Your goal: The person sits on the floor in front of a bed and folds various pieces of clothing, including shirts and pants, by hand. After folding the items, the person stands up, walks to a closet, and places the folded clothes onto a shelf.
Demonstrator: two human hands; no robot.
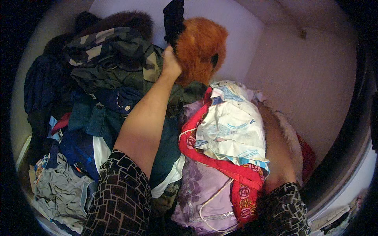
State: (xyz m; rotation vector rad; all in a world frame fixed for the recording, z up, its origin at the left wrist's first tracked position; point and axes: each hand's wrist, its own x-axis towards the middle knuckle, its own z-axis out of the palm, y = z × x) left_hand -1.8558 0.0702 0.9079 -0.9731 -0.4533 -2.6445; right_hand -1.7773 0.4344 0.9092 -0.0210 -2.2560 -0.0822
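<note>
My left hand [171, 65] reaches far into the space and is closed on an orange-brown fluffy fur hat [202, 47]. Black cloth [173, 21] hangs at the hat's left side, by my thumb. My right forearm [277, 151] runs up along the right side of a folded white cloth [232, 126] with blue drawings. That cloth hides my right hand, so its fingers do not show. Beneath the white cloth lie a red patterned cloth [246, 198] and a lilac one [202, 188] with a pale cord across it.
A heap of clothes fills the left side: a camouflage garment [112, 59], dark blue-green trousers [90, 120] and a grey crumpled garment [61, 187]. Dark brown fur [130, 21] rises behind them. Pale walls [303, 67] enclose the pile at the back and right.
</note>
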